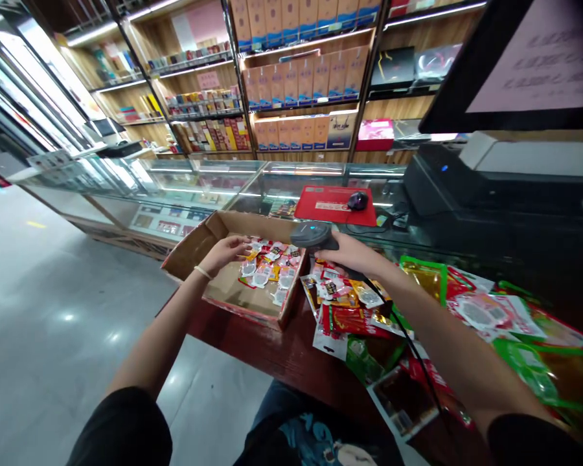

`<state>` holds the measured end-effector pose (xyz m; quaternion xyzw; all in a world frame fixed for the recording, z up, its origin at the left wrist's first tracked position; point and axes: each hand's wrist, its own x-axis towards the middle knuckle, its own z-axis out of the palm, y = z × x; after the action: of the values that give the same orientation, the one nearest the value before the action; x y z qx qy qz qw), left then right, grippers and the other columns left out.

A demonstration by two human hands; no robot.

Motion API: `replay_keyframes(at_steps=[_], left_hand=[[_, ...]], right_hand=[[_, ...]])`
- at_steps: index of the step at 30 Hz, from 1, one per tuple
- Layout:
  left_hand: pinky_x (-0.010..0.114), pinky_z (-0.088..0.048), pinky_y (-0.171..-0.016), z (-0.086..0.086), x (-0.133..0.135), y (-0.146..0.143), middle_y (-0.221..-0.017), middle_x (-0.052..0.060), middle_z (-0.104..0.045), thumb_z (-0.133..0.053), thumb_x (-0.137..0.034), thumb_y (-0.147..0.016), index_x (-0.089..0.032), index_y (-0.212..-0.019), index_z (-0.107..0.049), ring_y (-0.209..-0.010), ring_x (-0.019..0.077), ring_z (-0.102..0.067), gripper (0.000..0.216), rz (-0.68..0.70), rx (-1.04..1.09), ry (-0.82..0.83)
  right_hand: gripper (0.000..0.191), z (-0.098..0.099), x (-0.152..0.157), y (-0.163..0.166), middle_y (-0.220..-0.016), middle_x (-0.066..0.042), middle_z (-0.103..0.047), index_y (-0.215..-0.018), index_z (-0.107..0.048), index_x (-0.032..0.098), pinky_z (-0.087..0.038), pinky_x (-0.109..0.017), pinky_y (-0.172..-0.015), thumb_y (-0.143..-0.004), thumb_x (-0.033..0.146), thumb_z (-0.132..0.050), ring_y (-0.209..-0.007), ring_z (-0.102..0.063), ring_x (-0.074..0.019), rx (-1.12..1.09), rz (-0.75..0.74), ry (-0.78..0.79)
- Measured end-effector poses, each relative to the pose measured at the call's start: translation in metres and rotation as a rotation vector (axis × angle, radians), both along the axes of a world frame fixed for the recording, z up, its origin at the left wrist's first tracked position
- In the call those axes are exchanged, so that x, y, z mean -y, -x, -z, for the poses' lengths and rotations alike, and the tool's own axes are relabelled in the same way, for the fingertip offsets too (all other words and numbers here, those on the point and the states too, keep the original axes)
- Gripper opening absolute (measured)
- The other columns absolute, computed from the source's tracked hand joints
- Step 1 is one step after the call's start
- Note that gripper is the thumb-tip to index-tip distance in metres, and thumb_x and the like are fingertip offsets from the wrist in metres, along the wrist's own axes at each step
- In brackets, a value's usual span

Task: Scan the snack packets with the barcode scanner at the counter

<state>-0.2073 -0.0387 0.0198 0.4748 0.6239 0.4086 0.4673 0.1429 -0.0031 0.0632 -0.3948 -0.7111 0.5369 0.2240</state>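
An open, shallow brown cardboard box (245, 298) sits on a glossy dark red-brown tabletop (252, 346); small shiny white, red and orange plastic packets (267, 270) lie heaped in its right half; the left hand (226, 254) reaches over the box's left side, fingers loosely bent with the tips at those packets, though I cannot tell whether they pinch one; the right hand (346, 251), just beyond the box's far right corner, has its fingers wrapped around a dark grey handheld scanner (311, 234); a loose pile of red, green and gold plastic pouches (352, 318) spreads right of the box; behind the box lies a flat red mat (315, 202) bearing a dark rounded mouse (357, 201).
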Motion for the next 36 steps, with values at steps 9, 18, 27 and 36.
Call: replay_keyframes(at_steps=[9,18,27,36], left_hand=[[0.027,-0.05,-0.066,0.038,-0.02,0.032,-0.077,0.002,-0.068,-0.078,-0.034,-0.067,-0.016,-0.094,-0.068,-0.069,0.0156,-0.063,0.034,0.189,-0.281,0.0],[0.032,-0.045,-0.09,0.075,-0.057,0.001,-0.099,0.009,-0.069,-0.078,-0.013,-0.053,-0.018,-0.093,-0.07,-0.096,0.0262,-0.063,0.041,0.701,-0.756,-0.069],[0.032,-0.048,-0.091,0.079,-0.052,-0.008,-0.114,0.013,-0.068,-0.076,-0.025,-0.066,-0.017,-0.115,-0.065,-0.105,0.0284,-0.065,0.051,0.783,-1.057,0.134],[0.025,-0.053,-0.067,0.028,-0.034,0.0,-0.081,0.005,-0.072,-0.066,-0.039,-0.08,-0.015,-0.088,-0.063,-0.073,0.0165,-0.069,0.025,0.405,-0.357,0.044]], right_hand=[[0.034,0.01,-0.003,0.055,-0.046,0.008,-0.053,-0.107,-0.056,0.023,-0.036,-0.021,-0.031,-0.08,0.035,-0.073,-0.032,-0.045,-0.0108,0.032,-0.096,0.006],[0.033,0.019,-0.002,0.058,-0.045,0.009,-0.052,-0.113,-0.053,0.022,-0.036,-0.02,-0.032,-0.084,0.031,-0.066,-0.033,-0.047,-0.0113,0.048,-0.078,0.01],[0.035,0.026,-0.008,0.044,-0.053,0.005,-0.06,-0.115,-0.053,0.023,-0.037,-0.021,-0.031,-0.084,0.029,-0.067,-0.032,-0.046,-0.0107,0.022,-0.03,0.057],[0.027,0.024,0.002,0.028,-0.052,0.008,-0.053,-0.104,-0.051,0.025,-0.038,-0.021,-0.032,-0.084,0.031,-0.068,-0.034,-0.047,-0.0106,-0.036,0.049,0.074]])
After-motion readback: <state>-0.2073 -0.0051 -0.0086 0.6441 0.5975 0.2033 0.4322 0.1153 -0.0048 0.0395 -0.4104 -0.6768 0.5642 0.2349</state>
